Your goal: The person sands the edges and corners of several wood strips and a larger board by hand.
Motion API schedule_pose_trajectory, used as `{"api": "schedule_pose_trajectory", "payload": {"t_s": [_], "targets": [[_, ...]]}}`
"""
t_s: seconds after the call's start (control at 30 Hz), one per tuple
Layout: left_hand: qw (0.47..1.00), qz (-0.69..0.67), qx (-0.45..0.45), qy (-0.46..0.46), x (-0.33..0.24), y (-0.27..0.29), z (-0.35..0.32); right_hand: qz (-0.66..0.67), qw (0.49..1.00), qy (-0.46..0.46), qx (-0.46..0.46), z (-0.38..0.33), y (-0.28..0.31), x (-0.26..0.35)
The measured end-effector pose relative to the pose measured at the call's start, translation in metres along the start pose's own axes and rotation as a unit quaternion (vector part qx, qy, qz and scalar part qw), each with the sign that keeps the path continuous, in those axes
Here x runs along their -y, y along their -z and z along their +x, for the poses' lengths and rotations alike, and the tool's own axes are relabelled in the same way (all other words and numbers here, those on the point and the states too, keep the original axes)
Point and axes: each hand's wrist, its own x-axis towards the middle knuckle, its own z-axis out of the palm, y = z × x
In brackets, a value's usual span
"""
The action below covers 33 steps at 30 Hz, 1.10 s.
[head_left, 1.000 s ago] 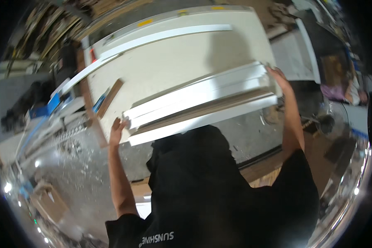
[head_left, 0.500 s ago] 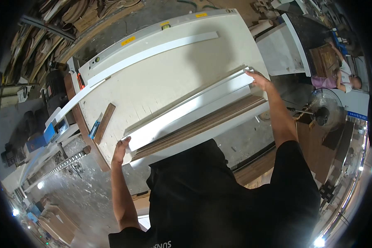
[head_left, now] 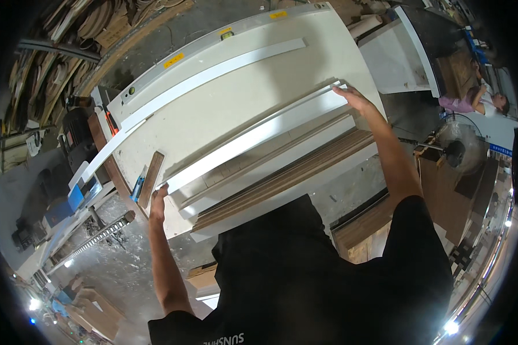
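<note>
Between my two hands lies a long white strip (head_left: 253, 135), gripped at its ends and slanting up to the right over the white tabletop (head_left: 213, 115). My left hand (head_left: 157, 204) is closed on its near-left end; my right hand (head_left: 353, 98) pinches the far-right end. Nearer my body, another white strip (head_left: 270, 164) lies roughly parallel. Beside that is a stack of brown wood-grain strips (head_left: 288, 178), with one more white strip (head_left: 293, 192) along the front edge. A blue utility knife (head_left: 138, 185) and a short brown strip (head_left: 151, 179) rest just beyond my left hand.
A long spirit level (head_left: 198, 49) runs along the table's far edge, with a thin white strip (head_left: 213, 73) in front of it. A standing fan (head_left: 456, 152) and a seated person (head_left: 483, 100) are at right. Stacked boards (head_left: 46, 86) fill the far left.
The white strip in my hands has moved away from my body, widening the gap to the strip and brown stack nearer me. Both hands have moved with it and keep their hold.
</note>
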Motion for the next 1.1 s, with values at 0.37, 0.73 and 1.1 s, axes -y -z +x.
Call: {"api": "schedule_pose_trajectory", "payload": {"t_s": [0.37, 0.73, 1.1], "targets": [[0.877, 0.328, -0.246, -0.251, -0.008, 0.005, -0.013, -0.590, 0.690, 0.419, 0.028, -0.038, -0.046, 0.079], [0.774, 0.583, 0.037, -0.244, -0.098, -0.051, -0.015, -0.546, 0.738, 0.395, 0.027, -0.029, -0.049, 0.042], [0.772, 0.556, 0.013, -0.306, -0.079, -0.054, -0.008, -0.539, 0.769, 0.344, 0.026, -0.021, -0.047, 0.026]]}}
